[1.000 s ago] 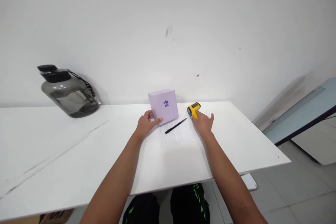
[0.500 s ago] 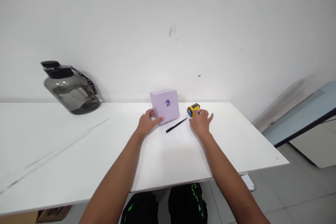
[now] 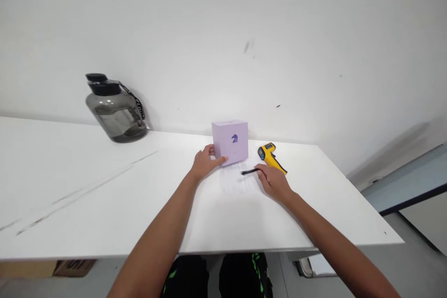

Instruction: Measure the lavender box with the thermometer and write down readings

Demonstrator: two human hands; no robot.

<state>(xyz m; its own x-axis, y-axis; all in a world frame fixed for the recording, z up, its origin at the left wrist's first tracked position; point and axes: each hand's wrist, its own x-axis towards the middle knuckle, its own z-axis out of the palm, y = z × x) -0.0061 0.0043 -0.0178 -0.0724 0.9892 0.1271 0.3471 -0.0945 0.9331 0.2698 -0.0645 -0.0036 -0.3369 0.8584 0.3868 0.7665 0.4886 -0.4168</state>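
A light purple box (image 3: 231, 142) with a dark horse-head logo stands near the wall. My left hand (image 3: 206, 163) grips its lower left corner, thumb across the front and fingers at the side. Between the thumb and fingers of my right hand (image 3: 274, 181) is a black pen (image 3: 249, 172), held by one end and pointing left over a sheet of printed paper (image 3: 235, 184). The paper lies flat in front of the box. Just beyond my right hand, a yellow and black infrared thermometer gun (image 3: 272, 158) lies on the table.
A large grey see-through water jug (image 3: 118, 118) with a black lid stands by the wall at the left. The white table (image 3: 104, 223) ends at a right edge and a front edge near my legs. A cardboard box (image 3: 73, 267) sits below.
My right hand has let go of the thermometer gun and taken hold of the pen, lifting it off the paper. My left hand stays on the box. The camera view has shifted.
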